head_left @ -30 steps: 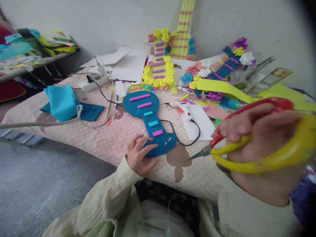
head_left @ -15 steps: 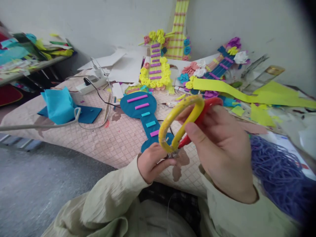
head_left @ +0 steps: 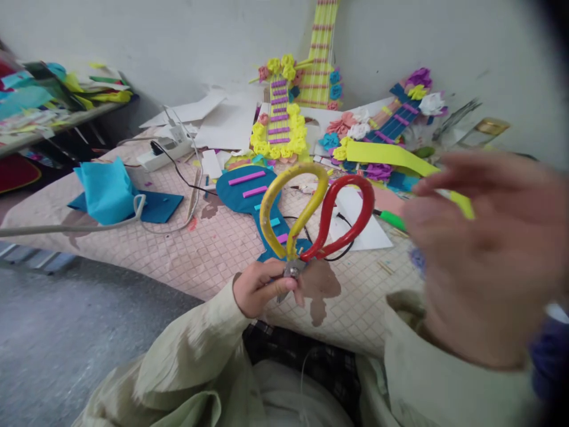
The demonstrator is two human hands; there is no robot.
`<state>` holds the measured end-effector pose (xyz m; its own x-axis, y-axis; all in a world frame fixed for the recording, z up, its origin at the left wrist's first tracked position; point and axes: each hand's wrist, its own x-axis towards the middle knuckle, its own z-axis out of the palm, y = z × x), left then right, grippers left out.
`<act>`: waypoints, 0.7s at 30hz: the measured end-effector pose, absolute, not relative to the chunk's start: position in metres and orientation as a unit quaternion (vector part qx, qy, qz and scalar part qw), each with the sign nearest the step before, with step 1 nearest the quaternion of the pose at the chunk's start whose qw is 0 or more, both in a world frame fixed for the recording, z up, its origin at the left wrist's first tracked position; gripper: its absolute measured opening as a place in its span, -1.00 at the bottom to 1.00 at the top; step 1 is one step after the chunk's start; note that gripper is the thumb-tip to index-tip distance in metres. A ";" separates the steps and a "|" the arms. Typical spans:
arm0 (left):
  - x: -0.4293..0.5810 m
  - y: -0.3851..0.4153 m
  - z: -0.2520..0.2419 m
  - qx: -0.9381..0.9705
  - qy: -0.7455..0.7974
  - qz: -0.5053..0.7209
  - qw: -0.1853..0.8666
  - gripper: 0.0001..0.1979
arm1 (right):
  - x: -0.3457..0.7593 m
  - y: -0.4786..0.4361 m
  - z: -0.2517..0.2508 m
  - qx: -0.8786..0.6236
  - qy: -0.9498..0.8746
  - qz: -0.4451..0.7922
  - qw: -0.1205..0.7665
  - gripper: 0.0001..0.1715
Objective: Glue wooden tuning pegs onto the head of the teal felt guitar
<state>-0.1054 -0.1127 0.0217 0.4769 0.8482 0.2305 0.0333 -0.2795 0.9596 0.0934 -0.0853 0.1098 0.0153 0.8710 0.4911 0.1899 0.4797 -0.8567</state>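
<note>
My left hand (head_left: 265, 287) is closed around the pivot and blades of a pair of scissors (head_left: 293, 268), held upright over the table's near edge. The handle loops point up and stand apart, one yellow, one red. Most of the blades are hidden in my fingers. To the right, my right hand (head_left: 493, 255) is raised and blurred by motion, its fingers apart with nothing visible in them. It is clear of the scissors. Behind the scissors lies a dark blue guitar-shaped cutout (head_left: 249, 198) with purple and light blue strips on it, its lower part covered by my left hand and the handles.
Decorated paper guitars (head_left: 279, 127) lean along the wall. A white power strip (head_left: 164, 153) with cables and a folded light blue sheet (head_left: 104, 190) lie left. A green-handled tool (head_left: 391, 220) and a yellow strip (head_left: 386, 154) are right. Purple yarn (head_left: 551, 356) shows at the right edge.
My right hand has let go of the red handle and moved right. The scissors, still in my left hand, have shifted slightly left and turned so both loops face me.
</note>
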 end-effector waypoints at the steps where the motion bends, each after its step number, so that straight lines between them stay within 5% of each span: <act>1: -0.104 -0.113 0.023 0.690 0.306 0.392 0.526 -0.70 | 0.091 -0.079 0.105 -0.388 -0.618 0.336 0.596 -0.41; 5: -0.100 -0.113 0.027 0.679 0.260 0.371 0.578 -0.70 | 0.078 -0.063 0.093 -0.219 -0.588 0.642 0.441 -0.68; 7: -0.100 -0.112 0.027 0.679 0.260 0.372 0.577 -0.68 | 0.071 -0.064 0.095 -0.170 -0.565 0.700 0.402 -0.73; 16: -0.116 -0.107 0.016 0.727 0.259 0.374 0.515 -0.70 | 0.047 -0.059 0.101 -0.093 -0.605 0.732 0.299 -0.67; 21: -0.133 -0.105 0.002 0.750 0.380 0.455 0.294 -0.73 | 0.049 -0.054 0.111 -0.125 -0.609 0.679 0.391 -0.71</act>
<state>-0.1326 -0.1047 0.0020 0.2975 0.8378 0.4577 0.3026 -0.5375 0.7871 0.0487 -0.0544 0.1108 -0.6624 0.6834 0.3069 -0.3795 0.0471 -0.9240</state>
